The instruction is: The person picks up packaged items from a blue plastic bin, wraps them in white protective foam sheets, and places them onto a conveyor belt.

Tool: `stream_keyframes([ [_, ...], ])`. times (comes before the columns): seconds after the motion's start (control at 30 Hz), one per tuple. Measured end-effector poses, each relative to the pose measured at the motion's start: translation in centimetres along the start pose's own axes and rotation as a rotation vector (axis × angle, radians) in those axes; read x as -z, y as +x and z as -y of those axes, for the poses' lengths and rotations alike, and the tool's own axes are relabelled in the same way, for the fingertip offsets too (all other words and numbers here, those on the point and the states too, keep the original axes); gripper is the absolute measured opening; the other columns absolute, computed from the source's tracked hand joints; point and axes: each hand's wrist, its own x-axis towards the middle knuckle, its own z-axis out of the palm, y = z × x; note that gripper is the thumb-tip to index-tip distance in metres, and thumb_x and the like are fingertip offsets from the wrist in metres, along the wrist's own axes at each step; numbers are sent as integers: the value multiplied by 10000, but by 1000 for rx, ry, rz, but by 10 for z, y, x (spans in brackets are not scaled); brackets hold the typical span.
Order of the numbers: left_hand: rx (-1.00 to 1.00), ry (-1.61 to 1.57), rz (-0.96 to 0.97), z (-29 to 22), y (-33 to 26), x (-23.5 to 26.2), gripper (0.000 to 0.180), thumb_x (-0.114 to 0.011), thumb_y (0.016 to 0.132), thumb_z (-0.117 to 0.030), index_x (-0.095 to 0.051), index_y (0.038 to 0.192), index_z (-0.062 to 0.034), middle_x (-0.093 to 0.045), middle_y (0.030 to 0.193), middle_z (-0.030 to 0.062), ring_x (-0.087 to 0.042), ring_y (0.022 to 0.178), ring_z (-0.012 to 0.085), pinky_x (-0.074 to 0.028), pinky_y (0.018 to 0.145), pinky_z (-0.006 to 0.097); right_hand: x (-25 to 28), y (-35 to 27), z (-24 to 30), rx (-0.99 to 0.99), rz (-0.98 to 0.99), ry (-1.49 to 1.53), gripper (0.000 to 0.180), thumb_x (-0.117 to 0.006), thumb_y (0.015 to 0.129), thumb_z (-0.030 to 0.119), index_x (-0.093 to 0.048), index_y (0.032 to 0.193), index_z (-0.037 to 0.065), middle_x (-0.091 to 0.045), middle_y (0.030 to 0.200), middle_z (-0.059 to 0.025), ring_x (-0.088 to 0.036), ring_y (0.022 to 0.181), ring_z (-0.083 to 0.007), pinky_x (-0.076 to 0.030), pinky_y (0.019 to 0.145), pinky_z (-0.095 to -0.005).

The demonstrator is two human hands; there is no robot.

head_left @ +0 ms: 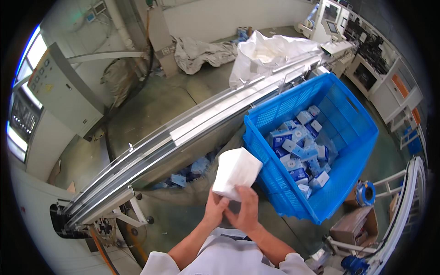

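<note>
White coat (227,259) foremost. Left hand (214,211) and right hand (247,210): fingers gripping a white paper stack (237,170) beside the left edge of the blue crate (276,183). Apparent step: two-handed handling; next move calls for even support.

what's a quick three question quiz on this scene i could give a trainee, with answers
1. Multiple choice: which hands are on the white bundle? A) left only, B) right only, C) both.
2. Fill in the blank: the small packs piled in the open plastic crate are white and ____.
3. True or false: the crate stands to the left of the bundle, from the person's own view.

Key:
1. C: the left hand and the right hand hold it between them.
2. Blue.
3. False: it stands to the right.
</note>
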Motion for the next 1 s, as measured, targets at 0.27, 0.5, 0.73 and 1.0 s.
stream_keyframes([
  [0.27, 227, 198, 28, -30, -35, 19, 719, -732, 749, -100, -342, 1351, -63, -533, 1160, 73, -489, 1104, 170, -413, 937, 326, 102, -12, -1, -431, 167, 570, 408, -580, 831, 77, -509, 1230, 23, -581, 1176, -164, -573, 1044, -234, -461, 887, -374],
  [0.5, 426, 571, 175, -88, -25, 24, 768, -730, 741, -121, -304, 1377, -49, -508, 1189, 98, -491, 1123, 174, -423, 932, 332, 52, -15, -48, -656, 408, 1263, 869, -653, 849, 436, -173, 1474, 71, -513, 1258, -166, -518, 1146, -249, -413, 965, -363],
  [0.73, 163, 43, 94, -74, 5, 113, 868, -698, 821, -285, -147, 1468, -106, -425, 1361, 144, -488, 1184, 266, -415, 977, 384, 23, 19, -32, -900, 324, 1041, 987, -774, 636, -49, -234, 1453, 69, -567, 1169, -137, -582, 1051, -231, -489, 883, -357],
  [1.0, 142, -107, -144, -92, 59, 198, 481, -550, 924, -246, -399, 1338, -54, -539, 1215, 129, -577, 1063, 257, -474, 924, 404, -27, 113, 22, -986, 158, 941, 814, -725, 712, -26, -310, 1407, 57, -588, 1128, -126, -592, 1030, -221, -493, 875, -338],
])
